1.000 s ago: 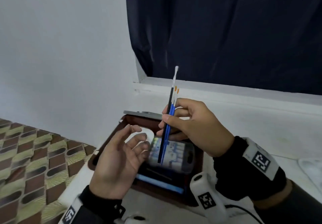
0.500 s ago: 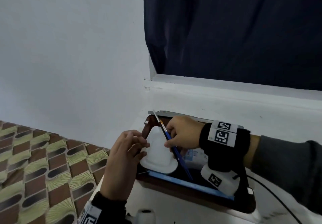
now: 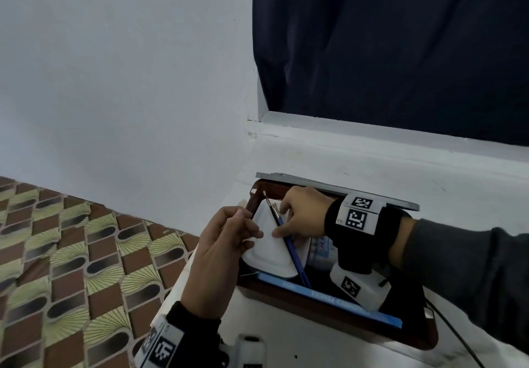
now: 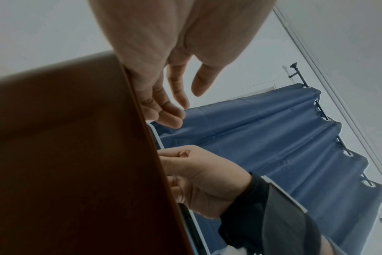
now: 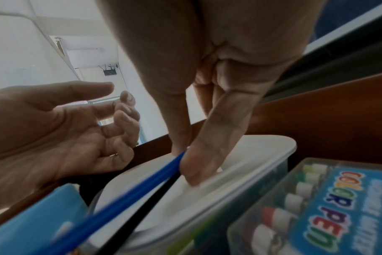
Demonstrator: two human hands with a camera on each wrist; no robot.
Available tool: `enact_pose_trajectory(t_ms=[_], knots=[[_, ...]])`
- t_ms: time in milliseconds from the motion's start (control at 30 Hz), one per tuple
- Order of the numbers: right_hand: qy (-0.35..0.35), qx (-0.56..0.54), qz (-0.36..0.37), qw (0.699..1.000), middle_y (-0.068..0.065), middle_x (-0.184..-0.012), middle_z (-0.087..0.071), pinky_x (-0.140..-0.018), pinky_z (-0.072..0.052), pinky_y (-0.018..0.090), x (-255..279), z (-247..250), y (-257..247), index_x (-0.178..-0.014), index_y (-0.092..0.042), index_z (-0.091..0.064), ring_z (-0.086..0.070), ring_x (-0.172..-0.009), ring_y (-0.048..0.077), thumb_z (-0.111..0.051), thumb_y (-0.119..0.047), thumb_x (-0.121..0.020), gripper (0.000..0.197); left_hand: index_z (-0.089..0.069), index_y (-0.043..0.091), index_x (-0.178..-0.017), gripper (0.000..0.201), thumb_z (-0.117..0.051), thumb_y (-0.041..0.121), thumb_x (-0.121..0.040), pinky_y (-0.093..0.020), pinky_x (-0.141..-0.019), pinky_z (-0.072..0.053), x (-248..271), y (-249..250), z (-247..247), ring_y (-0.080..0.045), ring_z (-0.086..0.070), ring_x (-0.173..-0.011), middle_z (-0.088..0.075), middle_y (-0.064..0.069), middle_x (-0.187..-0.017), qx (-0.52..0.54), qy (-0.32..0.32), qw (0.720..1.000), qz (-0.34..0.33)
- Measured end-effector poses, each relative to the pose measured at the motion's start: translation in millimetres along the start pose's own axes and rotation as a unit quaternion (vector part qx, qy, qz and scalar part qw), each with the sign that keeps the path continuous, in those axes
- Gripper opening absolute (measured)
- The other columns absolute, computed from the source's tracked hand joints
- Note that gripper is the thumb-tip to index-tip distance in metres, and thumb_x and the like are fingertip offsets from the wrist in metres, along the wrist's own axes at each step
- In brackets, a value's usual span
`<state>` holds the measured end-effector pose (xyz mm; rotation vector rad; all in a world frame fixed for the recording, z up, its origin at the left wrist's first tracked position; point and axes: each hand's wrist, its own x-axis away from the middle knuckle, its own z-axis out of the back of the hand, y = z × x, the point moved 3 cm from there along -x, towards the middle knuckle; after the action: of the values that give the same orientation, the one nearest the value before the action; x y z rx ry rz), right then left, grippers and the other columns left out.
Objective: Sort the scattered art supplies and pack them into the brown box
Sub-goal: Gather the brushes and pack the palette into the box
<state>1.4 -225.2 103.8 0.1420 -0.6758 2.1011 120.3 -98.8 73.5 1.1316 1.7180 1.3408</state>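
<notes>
Over the brown box (image 3: pixel 337 326), right hand (image 3: pixel 303 216) pinches the paintbrushes (image 3: pixel 286 238) against the white container lid (image 5: pixel 218 172); left hand (image 3: pixel 220 250) hovers beside, fingers loosely curled, holding nothing. Risk: thin, smooth, round handles likely roll off the slick domed plastic on release, wedging beside the color pen pack (image 5: pixel 329 203).

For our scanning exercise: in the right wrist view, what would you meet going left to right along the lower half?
Open left hand → blue flat box → blue-handled paintbrushes pinched by right hand → white-lidded plastic container → clear "color pen" marker case.
</notes>
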Motion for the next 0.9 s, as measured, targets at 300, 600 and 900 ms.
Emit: enact_pose_trajectory(t_ms=[300, 600, 900], knots=[[0.049, -0.068, 0.048, 0.995, 0.000, -0.092, -0.074, -0.084, -0.058, 0.037, 40.3, 22.8, 12.0, -0.118, -0.015, -0.063, -0.070, -0.081, 0.012, -0.071, -0.036, -0.087, 0.038, -0.065, 0.011, -0.096, 0.022, -0.049, 0.025, -0.100, -0.037, -0.073, -0.044, 11.3, 8.8, -20.2, -0.024, -0.060, -0.080, -0.062, -0.013, -0.085, -0.024, -0.071, 0.997, -0.018], [0.258, -0.167, 0.083, 0.948, -0.005, -0.071, -0.069, -0.065, -0.056, 0.025, 146.1, 34.0, 75.6, -0.084, -0.022, -0.069, -0.067, -0.063, 0.007, -0.067, -0.019, -0.089, 0.006, -0.062, 0.008, -0.097, 0.028, -0.052, 0.033, -0.094, -0.031, -0.067, -0.047, 46.1, 10.6, -114.3, -0.024, -0.052, -0.071, -0.056, -0.010, -0.074, -0.007, -0.168, 0.984, -0.055], [0.354, -0.131, -0.084, 0.922, -0.011, -0.070, -0.064, -0.066, -0.050, 0.026, 243.3, -2.0, 261.2, -0.084, -0.029, -0.066, -0.064, -0.069, 0.009, -0.069, -0.018, -0.086, 0.012, -0.060, 0.013, -0.101, 0.025, -0.055, 0.038, -0.100, -0.035, -0.068, -0.046, 67.6, -30.8, -205.9, -0.028, -0.055, -0.076, -0.061, -0.003, -0.082, -0.177, -0.202, 0.955, -0.125]])
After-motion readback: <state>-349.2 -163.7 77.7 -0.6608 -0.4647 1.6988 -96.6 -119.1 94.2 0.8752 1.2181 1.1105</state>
